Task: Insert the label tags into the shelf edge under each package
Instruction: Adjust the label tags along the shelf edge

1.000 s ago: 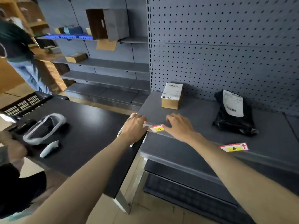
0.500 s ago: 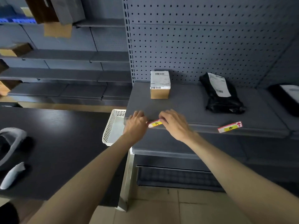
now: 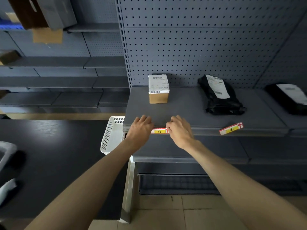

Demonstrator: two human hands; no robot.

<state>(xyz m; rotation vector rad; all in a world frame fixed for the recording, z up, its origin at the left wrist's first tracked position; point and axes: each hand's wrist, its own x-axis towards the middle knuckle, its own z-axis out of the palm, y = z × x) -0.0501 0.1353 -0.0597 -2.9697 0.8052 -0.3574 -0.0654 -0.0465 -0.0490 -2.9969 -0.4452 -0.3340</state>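
Note:
A red, white and yellow label tag marked A (image 3: pixel 159 131) lies level along the front edge of the grey shelf (image 3: pixel 187 112), below a small cardboard box (image 3: pixel 158 88). My left hand (image 3: pixel 140 129) presses its left end and my right hand (image 3: pixel 180 130) pinches its right end. A second label tag marked B (image 3: pixel 231 128) lies loose and tilted on the shelf's front lip, below a black mailer bag (image 3: pixel 219 97).
A white perforated basket (image 3: pixel 110 135) stands at the shelf's left end beside a black table (image 3: pixel 54 156). Another black package (image 3: pixel 289 98) sits at the far right. A lower shelf (image 3: pixel 182 155) juts out below. Cardboard boxes sit on far-left shelves.
The view has swung right and down toward the shelf. The A tag has gone from tilted to level against the shelf edge, with both hands still on it.

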